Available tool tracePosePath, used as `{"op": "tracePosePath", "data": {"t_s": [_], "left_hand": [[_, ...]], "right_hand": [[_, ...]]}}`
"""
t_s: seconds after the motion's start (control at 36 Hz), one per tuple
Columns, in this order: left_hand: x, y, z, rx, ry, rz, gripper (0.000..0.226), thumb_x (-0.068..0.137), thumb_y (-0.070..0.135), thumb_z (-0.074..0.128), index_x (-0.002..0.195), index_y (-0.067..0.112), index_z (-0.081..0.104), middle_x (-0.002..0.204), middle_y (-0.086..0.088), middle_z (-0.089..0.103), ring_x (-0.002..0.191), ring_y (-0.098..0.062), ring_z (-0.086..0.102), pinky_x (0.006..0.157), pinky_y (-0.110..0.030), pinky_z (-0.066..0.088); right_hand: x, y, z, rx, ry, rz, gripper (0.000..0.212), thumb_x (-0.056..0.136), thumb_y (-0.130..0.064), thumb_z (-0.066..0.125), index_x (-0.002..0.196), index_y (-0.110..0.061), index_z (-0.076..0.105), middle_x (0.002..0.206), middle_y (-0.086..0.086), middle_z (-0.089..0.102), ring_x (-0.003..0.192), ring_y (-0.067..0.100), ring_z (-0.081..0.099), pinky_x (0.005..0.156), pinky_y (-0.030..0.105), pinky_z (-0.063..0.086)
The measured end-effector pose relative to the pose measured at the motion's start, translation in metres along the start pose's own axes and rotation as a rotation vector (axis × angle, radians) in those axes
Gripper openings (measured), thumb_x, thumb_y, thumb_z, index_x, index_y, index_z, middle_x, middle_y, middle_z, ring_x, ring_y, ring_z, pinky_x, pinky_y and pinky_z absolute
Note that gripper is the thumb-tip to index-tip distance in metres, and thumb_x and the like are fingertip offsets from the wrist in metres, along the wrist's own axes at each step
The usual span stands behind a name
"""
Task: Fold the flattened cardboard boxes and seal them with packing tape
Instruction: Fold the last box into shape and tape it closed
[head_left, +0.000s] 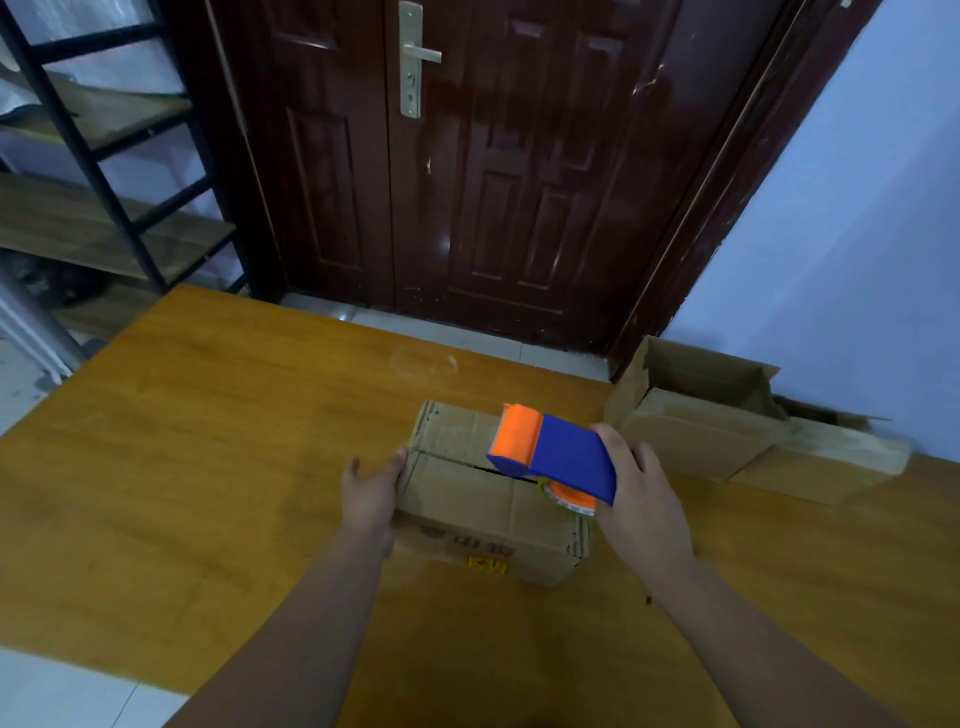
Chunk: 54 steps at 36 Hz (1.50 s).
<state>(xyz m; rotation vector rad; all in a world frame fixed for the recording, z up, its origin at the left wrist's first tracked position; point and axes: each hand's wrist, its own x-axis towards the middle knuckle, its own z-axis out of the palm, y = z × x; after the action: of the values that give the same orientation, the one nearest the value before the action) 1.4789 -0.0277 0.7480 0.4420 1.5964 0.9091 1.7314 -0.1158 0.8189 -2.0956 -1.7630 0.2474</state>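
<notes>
The step in hand looks like sealing. A folded cardboard box (467, 512) sits on the desk (234, 441), near its middle. The box's two top flaps are closed, and a dark seam runs left to right between them with no tape visible on it.

The left hand (371, 493) lies against the left end of the box with its fingers fairly straight, so that grip is wide and steadies the box without clasping it. The right hand (641, 499) has its grip wrapped round the blue body of a tape dispenser (561, 457). The dispenser hangs over the right half of the seam with its orange roller pointing far and left. Whether the tape end already touches the cardboard cannot be told.

The next move probably calls for planting the tape on one end of the box, just below the seam. The dispenser would then be drawn straight along the slit while the left hand keeps the box from sliding.

To the right and farther off lie more cardboard boxes (696, 415), open and untaped, so more of the task seems to remain.
</notes>
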Motion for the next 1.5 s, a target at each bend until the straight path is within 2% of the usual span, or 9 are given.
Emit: {"op": "tracePosePath", "data": {"t_s": [0.08,0.19,0.33,0.44,0.58,0.78,0.92,1.08,1.5], "left_hand": [[-0.003,0.002,-0.002,-0.048,-0.114,-0.225,0.055,0.086,0.048,0.064,0.126,0.011,0.056,0.118,-0.017,0.058,0.101,-0.035,0.054,0.094,-0.053,0.045],[-0.003,-0.004,-0.004,-0.059,0.023,-0.214,0.024,0.091,0.025,0.061,0.102,0.004,0.063,0.103,-0.018,0.061,0.091,-0.033,0.055,0.079,-0.047,0.047],[-0.007,0.003,-0.004,0.04,0.232,0.228,0.03,0.094,0.016,0.056,0.123,0.011,0.052,0.111,-0.009,0.057,0.094,-0.028,0.055,0.075,-0.036,0.042],[-0.015,0.005,0.002,0.265,0.112,0.613,0.032,0.1,0.027,0.046,0.122,0.01,0.062,0.115,-0.007,0.065,0.109,-0.025,0.059,0.083,-0.027,0.039],[-0.015,-0.005,0.006,0.416,-0.178,0.446,0.068,0.091,0.05,0.053,0.148,0.017,0.034,0.143,-0.004,0.047,0.126,-0.025,0.048,0.097,-0.033,0.042],[-0.016,0.009,0.003,0.658,-0.231,0.219,0.077,0.09,0.067,0.033,0.132,0.004,0.049,0.127,-0.017,0.055,0.111,-0.035,0.054,0.092,-0.044,0.045],[-0.038,0.007,0.01,0.969,0.018,0.735,0.09,0.084,0.067,0.014,0.15,0.006,0.019,0.155,-0.013,0.028,0.141,-0.028,0.027,0.114,-0.043,0.021],[-0.038,0.0,0.021,1.401,-0.277,1.047,0.116,0.061,0.089,0.0,0.143,0.011,-0.024,0.158,-0.004,-0.015,0.143,-0.014,-0.018,0.116,-0.032,-0.005],[-0.028,-0.002,0.029,1.477,-0.191,1.03,0.103,0.083,0.079,0.023,0.147,0.012,-0.022,0.161,0.0,-0.008,0.146,-0.013,-0.01,0.118,-0.032,-0.002]], "right_hand": [[0.0,-0.001,0.0,0.001,-0.001,0.0,0.074,0.084,-0.034,0.07,0.144,-0.03,0.026,0.111,0.0,0.04,0.087,0.009,0.048,0.064,0.026,0.05],[-0.001,-0.002,0.0,-0.017,-0.012,0.007,0.073,0.085,-0.029,0.068,0.145,-0.029,0.026,0.112,0.002,0.041,0.088,0.011,0.049,0.066,0.029,0.052],[0.001,-0.005,0.0,-0.022,-0.01,0.006,0.067,0.086,-0.023,0.065,0.142,-0.029,0.029,0.106,0.0,0.038,0.082,0.013,0.048,0.06,0.026,0.045],[0.002,-0.006,0.001,-0.032,-0.014,0.004,0.066,0.086,-0.024,0.065,0.141,-0.027,0.03,0.107,0.002,0.04,0.082,0.013,0.048,0.06,0.025,0.045],[0.001,-0.004,0.003,-0.004,-0.008,0.023,0.069,0.085,-0.029,0.068,0.142,-0.026,0.03,0.113,0.004,0.043,0.088,0.013,0.049,0.063,0.027,0.049],[-0.001,-0.004,0.005,0.024,0.019,0.028,0.069,0.083,-0.028,0.071,0.14,-0.024,0.033,0.111,0.004,0.043,0.086,0.013,0.049,0.064,0.027,0.046],[-0.001,-0.003,0.006,0.016,0.029,0.014,0.068,0.083,-0.026,0.071,0.14,-0.023,0.033,0.111,0.003,0.042,0.086,0.012,0.047,0.063,0.023,0.041],[-0.003,0.001,0.006,0.063,0.033,0.024,0.067,0.084,-0.019,0.068,0.142,-0.021,0.033,0.116,0.006,0.044,0.086,0.013,0.048,0.064,0.024,0.04],[0.014,0.011,-0.007,0.059,-0.108,-0.043,0.053,0.087,-0.038,0.065,0.128,-0.025,0.035,0.109,-0.007,0.039,0.081,0.001,0.049,0.059,0.013,0.036]]}}
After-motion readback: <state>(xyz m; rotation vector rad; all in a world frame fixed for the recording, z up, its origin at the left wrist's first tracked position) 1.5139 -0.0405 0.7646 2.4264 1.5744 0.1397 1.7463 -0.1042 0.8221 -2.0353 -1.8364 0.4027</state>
